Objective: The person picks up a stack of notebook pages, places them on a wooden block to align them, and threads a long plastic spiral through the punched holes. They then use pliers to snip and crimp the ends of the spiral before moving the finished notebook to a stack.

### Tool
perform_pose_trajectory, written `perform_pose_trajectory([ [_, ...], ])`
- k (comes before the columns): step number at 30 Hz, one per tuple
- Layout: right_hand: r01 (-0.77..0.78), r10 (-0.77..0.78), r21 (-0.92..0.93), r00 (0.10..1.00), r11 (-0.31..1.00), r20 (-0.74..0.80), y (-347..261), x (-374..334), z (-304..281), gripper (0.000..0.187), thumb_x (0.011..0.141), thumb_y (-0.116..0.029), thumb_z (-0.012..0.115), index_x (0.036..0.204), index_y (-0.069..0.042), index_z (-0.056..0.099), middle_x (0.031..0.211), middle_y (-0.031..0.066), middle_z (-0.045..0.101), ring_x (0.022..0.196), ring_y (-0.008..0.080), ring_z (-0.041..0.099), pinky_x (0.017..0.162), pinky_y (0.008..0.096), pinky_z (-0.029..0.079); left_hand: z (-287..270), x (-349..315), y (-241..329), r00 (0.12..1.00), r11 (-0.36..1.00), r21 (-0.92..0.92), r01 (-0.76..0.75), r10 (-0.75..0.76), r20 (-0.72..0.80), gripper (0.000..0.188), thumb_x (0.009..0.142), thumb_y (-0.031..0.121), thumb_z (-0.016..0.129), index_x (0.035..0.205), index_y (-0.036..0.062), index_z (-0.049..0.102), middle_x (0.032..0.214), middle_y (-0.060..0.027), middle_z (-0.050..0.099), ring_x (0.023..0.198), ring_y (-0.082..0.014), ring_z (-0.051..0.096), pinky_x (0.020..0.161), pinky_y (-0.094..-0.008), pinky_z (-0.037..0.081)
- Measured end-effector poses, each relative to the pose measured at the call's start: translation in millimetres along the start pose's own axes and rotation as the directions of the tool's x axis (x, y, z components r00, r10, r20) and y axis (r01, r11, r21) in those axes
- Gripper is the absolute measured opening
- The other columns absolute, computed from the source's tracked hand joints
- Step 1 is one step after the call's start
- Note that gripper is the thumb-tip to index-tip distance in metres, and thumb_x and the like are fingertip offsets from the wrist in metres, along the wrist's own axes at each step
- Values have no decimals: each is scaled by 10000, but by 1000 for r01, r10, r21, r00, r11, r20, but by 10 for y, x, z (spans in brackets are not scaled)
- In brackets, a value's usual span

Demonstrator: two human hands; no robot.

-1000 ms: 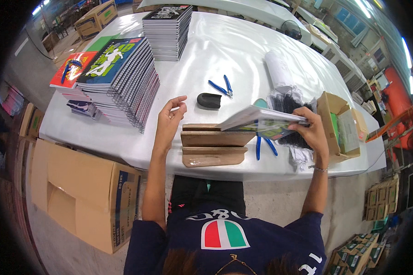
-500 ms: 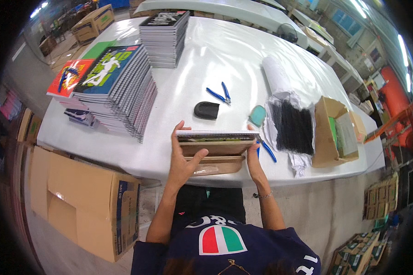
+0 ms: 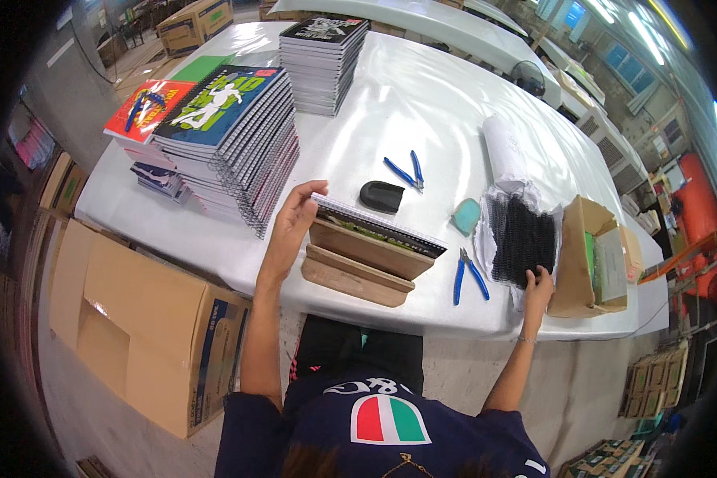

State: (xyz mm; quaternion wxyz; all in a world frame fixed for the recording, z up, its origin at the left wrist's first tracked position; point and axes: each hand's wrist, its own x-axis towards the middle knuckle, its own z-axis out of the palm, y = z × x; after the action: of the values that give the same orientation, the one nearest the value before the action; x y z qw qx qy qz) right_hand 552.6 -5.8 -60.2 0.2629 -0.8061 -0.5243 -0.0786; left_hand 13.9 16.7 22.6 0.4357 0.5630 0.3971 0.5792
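Observation:
My left hand [image 3: 289, 227] grips the left end of a notebook [image 3: 378, 223], an unbound-looking stack of pages standing edge-up. The notebook rests in a grooved wooden stand [image 3: 357, 275] at the table's near edge. To the right, my right hand [image 3: 537, 288] pinches at the near edge of a heap of black spiral binding coils [image 3: 522, 239] lying on white wrapping; its fingertips partly merge with the dark coils. Between the stand and the coils lie blue-handled pliers [image 3: 471, 277] and a teal rounded piece [image 3: 466, 216]. A black rounded piece [image 3: 382, 196] lies beyond the notebook.
Tall stacks of spiral notebooks [image 3: 223, 135] and black-covered notebooks [image 3: 323, 68] stand at the left and far left. A second pair of blue pliers [image 3: 409, 172] lies mid-table. An open cardboard box [image 3: 579, 279] is right of the coils; a large carton [image 3: 135, 319] stands left below.
My right hand has left the notebook and moved right to the black coils. My left hand has shifted to the notebook's left end, and the notebook and stand now appear slanted.

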Motion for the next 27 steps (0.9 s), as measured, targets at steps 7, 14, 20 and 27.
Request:
perform_pose_trajectory([
  [7, -28, 30, 164, 1000, 986, -8, -42, -14, -13, 285, 810, -105, 730, 1060, 16, 666, 860, 145, 673, 757, 249, 635, 715, 348, 508, 374, -46, -10, 867, 952, 262, -159, 261, -424, 350, 1028, 250, 431, 1263, 3, 511, 1276, -122, 499, 1222, -227, 426, 1066, -364, 297],
  [14, -45, 39, 258, 999, 965, 28, -266, -21, -164, 247, 791, -101, 737, 996, 29, 695, 810, 150, 693, 725, 231, 667, 691, 344, 524, 784, -445, 580, 827, 859, 81, -505, 508, -240, 290, 1007, 243, 456, 1164, 11, 529, 1223, -150, 479, 1204, -265, 461, 1068, -444, 329],
  [20, -77, 90, 257, 995, 963, -36, -98, -9, -94, 225, 793, -94, 693, 969, 46, 700, 790, 154, 704, 713, 212, 676, 695, 333, 529, 1394, -1000, 1625, 755, 644, -762, -73, 535, 379, 184, 969, 209, 542, 931, 35, 590, 953, -134, 611, 901, -292, 609, 868, -442, 461],
  [27, -32, 31, 129, 999, 991, 14, -64, 10, -186, 244, 802, -125, 688, 973, 48, 700, 810, 154, 710, 726, 221, 681, 710, 327, 532, 1495, -1095, 1401, 484, 478, -878, -31, 775, 406, 271, 1025, 235, 464, 1047, 58, 668, 1003, -82, 663, 858, -262, 621, 793, -372, 435],
])
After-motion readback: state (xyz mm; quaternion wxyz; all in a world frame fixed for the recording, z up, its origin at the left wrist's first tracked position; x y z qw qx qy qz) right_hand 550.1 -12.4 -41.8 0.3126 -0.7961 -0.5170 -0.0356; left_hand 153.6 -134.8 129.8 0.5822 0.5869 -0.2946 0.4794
